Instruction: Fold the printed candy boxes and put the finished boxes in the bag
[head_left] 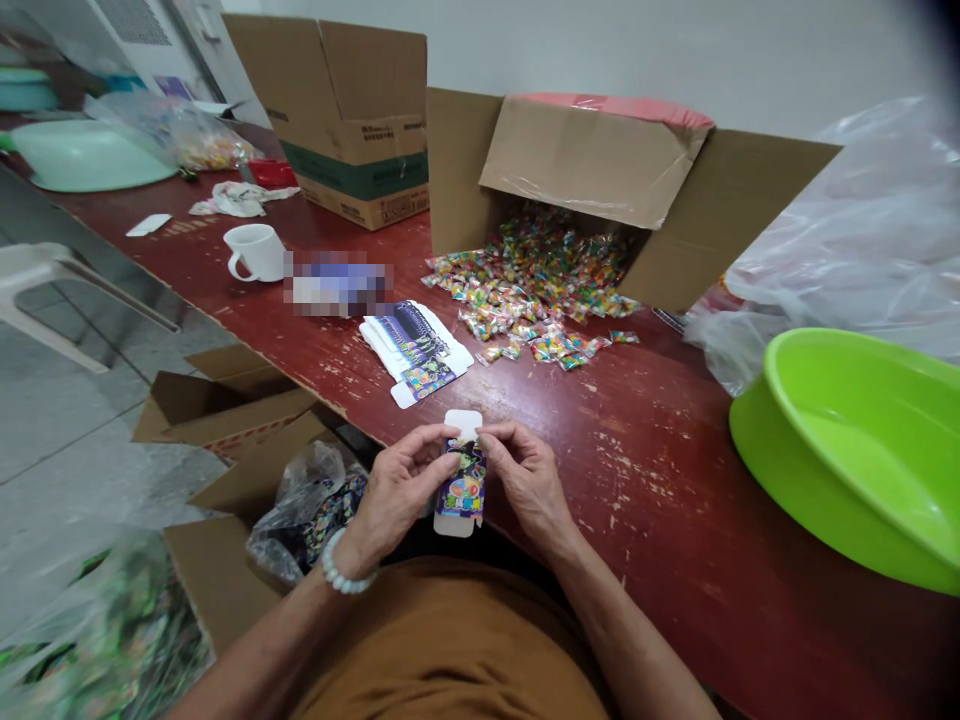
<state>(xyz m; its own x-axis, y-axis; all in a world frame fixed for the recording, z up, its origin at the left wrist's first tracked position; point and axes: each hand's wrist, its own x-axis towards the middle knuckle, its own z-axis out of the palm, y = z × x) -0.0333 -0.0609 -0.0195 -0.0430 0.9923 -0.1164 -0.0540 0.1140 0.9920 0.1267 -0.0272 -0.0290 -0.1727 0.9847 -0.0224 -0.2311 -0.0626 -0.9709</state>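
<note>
Between my two hands is a small printed candy box [464,480], purple with bright pictures, its white flaps sticking out at top and bottom. My left hand [405,485] pinches its left edge with thumb and fingers. On the opposite edge, my right hand [527,480] grips it near the top. A fanned stack of flat candy boxes [417,350] with the same print lies on the table just beyond. Wrapped candies [525,320] in many colours spill out of a tipped cardboard carton [574,160] behind the stack.
A green basin [795,450] stands on the red table [637,480] at right, near clear plastic bags [855,230]. Toward the left are a white mug [259,252], another carton [352,150] and a pale basin [90,155]. Below the edge, an open carton [225,560] holds a plastic bag.
</note>
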